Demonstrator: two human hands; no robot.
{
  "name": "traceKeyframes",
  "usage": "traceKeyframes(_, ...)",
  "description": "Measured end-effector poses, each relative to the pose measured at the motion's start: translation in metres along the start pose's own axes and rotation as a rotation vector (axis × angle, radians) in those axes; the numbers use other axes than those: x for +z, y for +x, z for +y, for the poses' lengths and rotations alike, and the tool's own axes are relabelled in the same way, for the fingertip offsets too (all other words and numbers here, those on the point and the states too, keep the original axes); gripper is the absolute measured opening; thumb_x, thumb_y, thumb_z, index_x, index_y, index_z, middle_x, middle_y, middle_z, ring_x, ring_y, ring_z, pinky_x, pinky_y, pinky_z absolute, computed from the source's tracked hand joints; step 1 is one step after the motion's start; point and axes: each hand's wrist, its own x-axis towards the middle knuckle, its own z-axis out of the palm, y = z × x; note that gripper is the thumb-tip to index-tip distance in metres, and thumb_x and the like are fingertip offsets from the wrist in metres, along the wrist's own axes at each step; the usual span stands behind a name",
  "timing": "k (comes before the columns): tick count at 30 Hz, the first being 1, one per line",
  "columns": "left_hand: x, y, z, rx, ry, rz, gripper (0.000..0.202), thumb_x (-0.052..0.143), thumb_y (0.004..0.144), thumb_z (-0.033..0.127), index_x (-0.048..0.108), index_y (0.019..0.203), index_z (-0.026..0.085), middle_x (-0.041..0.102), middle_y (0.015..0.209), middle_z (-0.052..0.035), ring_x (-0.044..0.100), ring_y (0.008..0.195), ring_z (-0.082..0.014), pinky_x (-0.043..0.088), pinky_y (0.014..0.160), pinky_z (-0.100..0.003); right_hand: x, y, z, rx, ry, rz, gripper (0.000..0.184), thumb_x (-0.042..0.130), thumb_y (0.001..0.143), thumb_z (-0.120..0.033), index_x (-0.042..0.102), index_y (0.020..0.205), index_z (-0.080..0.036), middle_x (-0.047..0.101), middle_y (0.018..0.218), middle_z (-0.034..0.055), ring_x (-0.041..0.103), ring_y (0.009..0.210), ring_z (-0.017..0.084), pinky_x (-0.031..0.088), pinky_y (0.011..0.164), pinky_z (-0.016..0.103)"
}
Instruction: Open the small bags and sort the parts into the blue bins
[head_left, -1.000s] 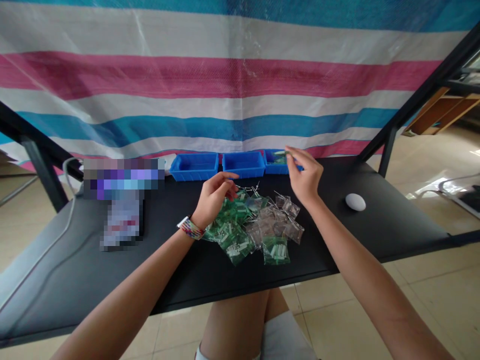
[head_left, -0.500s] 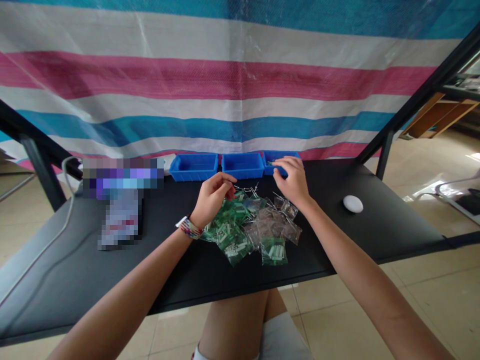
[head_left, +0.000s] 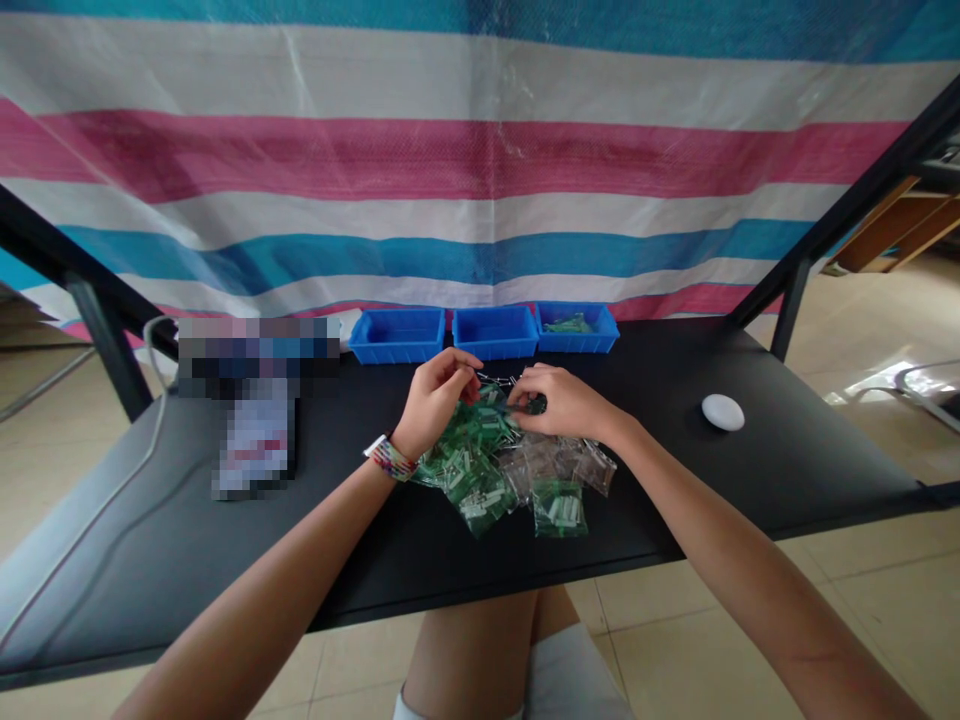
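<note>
A heap of small clear and green plastic bags point(head_left: 480, 490) holding pale, plug-like pieces lies on the black table. At the heap's far left side, my left hand point(head_left: 436, 396) is closed, its thumb against curled fingers; what they hold, if anything, is hidden. My right hand point(head_left: 566, 398) reaches over the far right part of the heap. Its thumb and fingers pinch together among the bags, and I cannot make out what is between them. Thin metal screws or pins point(head_left: 495, 380) lie loose just behind the heap, between both hands.
Three blue bins stand along the back: a left bin point(head_left: 397, 352), a middle bin point(head_left: 495, 347) and a right bin point(head_left: 581, 341) with green bags inside. A white oval object point(head_left: 723, 412) sits at right. A pixelated item point(head_left: 255, 440) and a cable point(head_left: 142, 430) lie at left.
My right hand has come back from the right bin, down and left to the heap. Green bags now show in that bin. My left hand has stayed beside the heap.
</note>
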Motion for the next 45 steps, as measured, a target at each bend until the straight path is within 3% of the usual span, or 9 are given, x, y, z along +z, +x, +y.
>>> traceKeyframes(3,0.0,-0.001,0.001,0.013,0.023,-0.006,0.015,0.066,0.089,0.03,0.073,0.096,0.018,0.069,0.073,-0.0006,0.065,0.061,-0.0148,0.052,0.059,-0.026,0.003,0.002,0.003,0.053,0.13,0.105,0.015,0.069,0.093,-0.012,0.08,0.087,-0.019,0.076,0.084,0.0031,0.068,0.079,0.018,0.05,0.077,0.032)
traceKeyframes(8,0.002,-0.005,0.003,0.046,0.106,-0.064,0.023,0.071,0.094,0.041,0.075,0.097,0.018,0.073,0.083,-0.003,0.068,0.071,-0.0169,0.054,0.066,-0.028,0.007,0.005,0.003,0.242,0.494,0.24,0.025,0.066,0.1,-0.038,0.084,0.097,-0.021,0.083,0.094,0.006,0.075,0.078,0.021,0.056,0.07,0.032)
traceKeyframes(12,0.003,-0.006,0.004,0.071,0.154,-0.124,0.026,0.078,0.093,0.045,0.076,0.093,0.019,0.071,0.077,-0.0029,0.066,0.069,-0.0167,0.05,0.062,-0.026,0.011,0.008,-0.001,0.295,0.726,0.251,0.03,0.073,0.095,-0.05,0.081,0.098,-0.022,0.08,0.085,0.0041,0.072,0.069,0.019,0.058,0.063,0.032)
traceKeyframes(17,0.003,-0.004,0.003,0.075,0.072,-0.081,0.024,0.081,0.091,0.041,0.074,0.091,0.018,0.073,0.074,-0.0033,0.069,0.068,-0.0172,0.055,0.063,-0.027,0.013,0.011,-0.009,0.367,0.94,0.27,0.037,0.087,0.082,-0.048,0.077,0.106,-0.022,0.076,0.084,0.0023,0.074,0.07,0.02,0.063,0.06,0.034)
traceKeyframes(21,0.002,-0.003,0.004,0.043,0.005,-0.06,0.027,0.083,0.089,0.042,0.072,0.091,0.018,0.074,0.075,-0.0032,0.071,0.066,-0.017,0.058,0.063,-0.028,0.014,0.011,-0.012,0.373,0.952,0.29,0.033,0.09,0.079,-0.045,0.073,0.095,-0.022,0.075,0.079,0.0015,0.074,0.068,0.02,0.066,0.063,0.037)
traceKeyframes(28,0.006,-0.004,-0.002,0.018,-0.033,-0.143,0.032,0.087,0.085,0.036,0.069,0.104,0.018,0.069,0.078,-0.0006,0.071,0.072,-0.0154,0.057,0.064,-0.025,0.019,0.01,-0.01,0.358,0.916,0.314,0.034,0.091,0.078,-0.046,0.075,0.092,-0.02,0.076,0.078,0.0026,0.072,0.063,0.019,0.065,0.065,0.037)
traceKeyframes(37,0.006,-0.003,-0.002,0.001,-0.027,-0.153,0.028,0.085,0.085,0.034,0.066,0.097,0.017,0.07,0.081,-0.0006,0.069,0.07,-0.0136,0.056,0.063,-0.023,0.024,0.011,-0.011,0.34,0.974,0.333,0.037,0.092,0.077,-0.036,0.073,0.105,-0.02,0.079,0.087,0.0031,0.076,0.071,0.019,0.066,0.072,0.037)
traceKeyframes(45,0.008,-0.006,0.001,-0.019,0.007,-0.211,0.024,0.079,0.089,0.037,0.068,0.094,0.016,0.068,0.08,-0.0016,0.067,0.072,-0.014,0.056,0.064,-0.024,0.023,0.01,-0.012,0.328,0.902,0.344,0.036,0.09,0.077,-0.03,0.072,0.108,-0.02,0.073,0.077,-0.0003,0.074,0.067,0.019,0.064,0.068,0.035)
